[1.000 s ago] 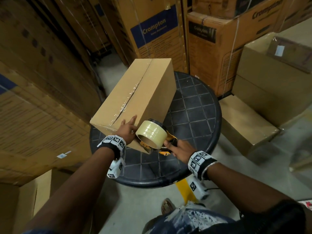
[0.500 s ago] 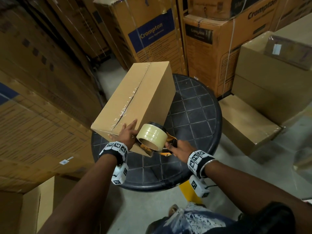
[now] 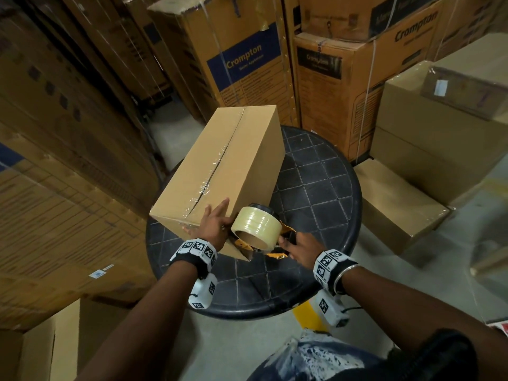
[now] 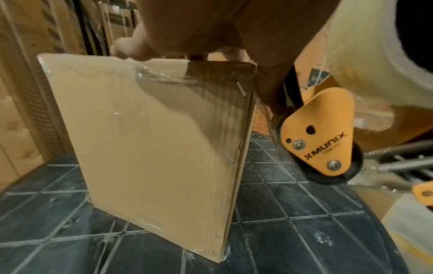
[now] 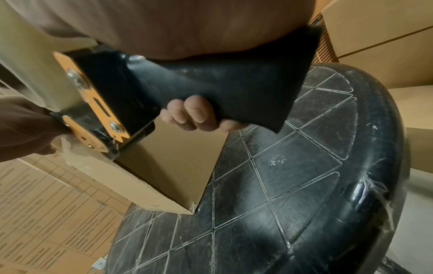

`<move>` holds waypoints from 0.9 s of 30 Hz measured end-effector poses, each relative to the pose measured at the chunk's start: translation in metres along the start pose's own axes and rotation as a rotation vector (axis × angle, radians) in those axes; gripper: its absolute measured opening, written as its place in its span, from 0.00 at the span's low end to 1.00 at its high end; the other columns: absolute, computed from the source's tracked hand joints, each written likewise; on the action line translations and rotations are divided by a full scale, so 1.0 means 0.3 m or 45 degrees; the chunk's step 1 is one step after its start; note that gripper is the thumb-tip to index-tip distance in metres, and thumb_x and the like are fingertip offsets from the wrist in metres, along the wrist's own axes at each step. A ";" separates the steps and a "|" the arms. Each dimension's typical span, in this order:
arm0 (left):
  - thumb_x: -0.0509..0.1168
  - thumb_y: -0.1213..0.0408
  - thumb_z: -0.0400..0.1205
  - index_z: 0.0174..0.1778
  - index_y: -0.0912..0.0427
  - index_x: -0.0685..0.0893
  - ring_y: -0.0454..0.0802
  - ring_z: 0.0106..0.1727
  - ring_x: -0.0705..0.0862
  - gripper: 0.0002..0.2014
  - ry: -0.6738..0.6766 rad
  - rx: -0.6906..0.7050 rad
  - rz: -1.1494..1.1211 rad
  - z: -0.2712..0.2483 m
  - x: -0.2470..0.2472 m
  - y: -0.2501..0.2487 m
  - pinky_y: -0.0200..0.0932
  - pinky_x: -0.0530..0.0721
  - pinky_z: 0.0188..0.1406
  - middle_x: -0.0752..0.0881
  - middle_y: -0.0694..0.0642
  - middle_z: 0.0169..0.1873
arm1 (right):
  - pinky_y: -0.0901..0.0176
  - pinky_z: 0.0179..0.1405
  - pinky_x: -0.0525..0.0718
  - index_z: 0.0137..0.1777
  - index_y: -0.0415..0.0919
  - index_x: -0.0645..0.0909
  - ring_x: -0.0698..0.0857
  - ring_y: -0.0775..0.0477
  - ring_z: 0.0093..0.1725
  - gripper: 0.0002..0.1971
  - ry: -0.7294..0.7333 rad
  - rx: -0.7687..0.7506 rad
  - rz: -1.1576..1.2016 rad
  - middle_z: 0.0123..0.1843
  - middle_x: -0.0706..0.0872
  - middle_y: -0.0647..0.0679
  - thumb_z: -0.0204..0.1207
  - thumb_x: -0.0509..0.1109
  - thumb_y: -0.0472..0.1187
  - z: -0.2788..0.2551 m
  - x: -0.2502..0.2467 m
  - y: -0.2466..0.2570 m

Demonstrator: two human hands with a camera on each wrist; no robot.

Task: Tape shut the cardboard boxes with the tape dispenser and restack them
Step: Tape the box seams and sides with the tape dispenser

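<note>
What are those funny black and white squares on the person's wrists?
Each bare forearm wears a black wristband covered with white tiles printed with black square patterns. A small white camera block bearing the same patterns hangs under the left wrist, and another hangs under the right with a thin black cable. The right wrist also has a slim silver bangle.

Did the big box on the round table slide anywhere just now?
No. The cardboard box still sits on the left side of the round black table, its near corner over the same tiles. The left hand rests on it.
</note>
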State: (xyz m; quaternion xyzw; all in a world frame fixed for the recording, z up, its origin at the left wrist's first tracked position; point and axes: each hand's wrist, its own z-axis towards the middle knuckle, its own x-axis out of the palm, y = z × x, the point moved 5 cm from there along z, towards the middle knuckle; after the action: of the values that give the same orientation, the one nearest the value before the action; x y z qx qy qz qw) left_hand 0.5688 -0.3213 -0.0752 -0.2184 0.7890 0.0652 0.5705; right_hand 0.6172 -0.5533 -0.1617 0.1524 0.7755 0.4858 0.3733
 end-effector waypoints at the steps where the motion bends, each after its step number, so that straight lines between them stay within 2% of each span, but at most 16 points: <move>1: 0.66 0.60 0.84 0.52 0.23 0.83 0.52 0.87 0.41 0.19 -0.014 0.002 -0.024 -0.003 0.000 0.002 0.93 0.40 0.65 0.47 0.28 0.83 | 0.56 0.36 0.79 0.34 0.47 0.76 0.80 0.51 0.28 0.41 -0.012 0.008 -0.014 0.29 0.82 0.49 0.61 0.51 0.88 0.001 0.000 0.000; 5: 0.68 0.59 0.83 0.56 0.26 0.84 0.52 0.87 0.42 0.17 -0.030 0.065 -0.039 -0.001 -0.009 0.006 0.94 0.45 0.64 0.47 0.29 0.83 | 0.50 0.42 0.83 0.34 0.48 0.77 0.83 0.48 0.31 0.34 -0.040 0.091 -0.106 0.29 0.83 0.49 0.68 0.53 0.81 0.016 -0.024 -0.001; 8: 0.65 0.56 0.85 0.58 0.25 0.82 0.52 0.87 0.42 0.15 -0.048 0.085 -0.011 -0.005 -0.005 0.008 0.94 0.44 0.65 0.46 0.29 0.83 | 0.40 0.48 0.88 0.33 0.50 0.78 0.84 0.47 0.31 0.39 -0.063 0.096 -0.124 0.30 0.85 0.45 0.66 0.50 0.87 0.020 -0.046 -0.005; 10: 0.62 0.51 0.86 0.61 0.23 0.80 0.53 0.87 0.42 0.14 -0.051 0.092 0.085 -0.010 -0.005 0.010 0.94 0.43 0.64 0.44 0.30 0.84 | 0.41 0.49 0.87 0.35 0.50 0.79 0.86 0.45 0.34 0.42 -0.078 0.116 -0.125 0.34 0.88 0.41 0.62 0.50 0.91 0.003 -0.054 0.010; 13: 0.55 0.41 0.87 0.69 0.21 0.72 0.54 0.87 0.44 0.15 -0.052 0.119 0.302 -0.011 -0.012 0.011 0.94 0.41 0.65 0.41 0.32 0.84 | 0.47 0.52 0.85 0.40 0.49 0.79 0.89 0.43 0.42 0.33 -0.160 0.180 -0.155 0.43 0.91 0.39 0.71 0.55 0.80 -0.027 -0.068 0.030; 14: 0.53 0.40 0.87 0.71 0.21 0.69 0.55 0.87 0.46 0.16 -0.067 0.143 0.363 -0.012 -0.014 0.010 0.93 0.40 0.65 0.41 0.33 0.84 | 0.48 0.52 0.85 0.42 0.48 0.80 0.89 0.43 0.44 0.33 -0.186 0.196 -0.163 0.44 0.91 0.39 0.72 0.56 0.79 -0.033 -0.072 0.032; 16: 0.50 0.40 0.87 0.75 0.23 0.64 0.57 0.87 0.48 0.19 -0.103 0.190 0.447 -0.015 -0.011 0.010 0.92 0.41 0.66 0.40 0.36 0.85 | 0.47 0.54 0.85 0.44 0.49 0.81 0.90 0.43 0.45 0.36 -0.222 0.207 -0.120 0.45 0.92 0.40 0.69 0.55 0.83 -0.043 -0.072 0.027; 19: 0.49 0.40 0.87 0.77 0.24 0.58 0.59 0.87 0.48 0.21 -0.133 0.202 0.465 -0.010 0.007 0.025 0.92 0.41 0.67 0.39 0.38 0.85 | 0.43 0.48 0.87 0.46 0.46 0.84 0.89 0.45 0.38 0.48 -0.302 0.187 0.062 0.37 0.90 0.45 0.57 0.57 0.93 -0.046 -0.066 0.008; 21: 0.51 0.41 0.87 0.77 0.25 0.58 0.60 0.87 0.48 0.21 -0.142 0.213 0.408 -0.001 0.014 0.036 0.91 0.42 0.68 0.39 0.39 0.85 | 0.46 0.42 0.85 0.46 0.41 0.85 0.86 0.50 0.31 0.51 -0.375 0.204 0.175 0.32 0.87 0.49 0.56 0.61 0.92 -0.049 -0.065 0.004; 22: 0.52 0.42 0.87 0.77 0.26 0.58 0.60 0.87 0.48 0.21 -0.153 0.223 0.384 0.001 0.012 0.037 0.91 0.42 0.68 0.39 0.39 0.86 | 0.49 0.41 0.84 0.46 0.40 0.84 0.84 0.52 0.29 0.48 -0.401 0.211 0.226 0.30 0.86 0.50 0.58 0.63 0.89 -0.055 -0.065 0.016; 24: 0.54 0.43 0.87 0.79 0.25 0.48 0.59 0.87 0.50 0.28 -0.187 0.232 0.316 0.001 0.005 0.034 0.91 0.44 0.68 0.41 0.38 0.86 | 0.53 0.39 0.82 0.44 0.40 0.83 0.82 0.54 0.28 0.40 -0.444 0.222 0.271 0.30 0.85 0.50 0.63 0.64 0.82 -0.067 -0.068 0.039; 26: 0.56 0.45 0.86 0.79 0.27 0.29 0.57 0.87 0.52 0.40 -0.233 0.208 0.220 0.002 0.000 0.028 0.90 0.45 0.70 0.45 0.38 0.86 | 0.55 0.36 0.80 0.43 0.41 0.82 0.82 0.55 0.27 0.38 -0.455 0.225 0.265 0.30 0.85 0.51 0.65 0.63 0.80 -0.079 -0.071 0.054; 27: 0.57 0.46 0.86 0.78 0.29 0.24 0.56 0.86 0.53 0.43 -0.248 0.191 0.190 0.005 0.001 0.027 0.89 0.45 0.70 0.47 0.38 0.86 | 0.57 0.35 0.80 0.43 0.41 0.82 0.81 0.56 0.25 0.38 -0.454 0.226 0.261 0.29 0.84 0.51 0.65 0.63 0.80 -0.085 -0.072 0.062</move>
State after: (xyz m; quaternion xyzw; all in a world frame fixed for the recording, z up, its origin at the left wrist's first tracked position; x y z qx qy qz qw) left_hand 0.5666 -0.3136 -0.0772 -0.1085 0.7467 0.0693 0.6526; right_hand 0.6109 -0.5737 -0.1299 0.3461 0.7173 0.4165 0.4384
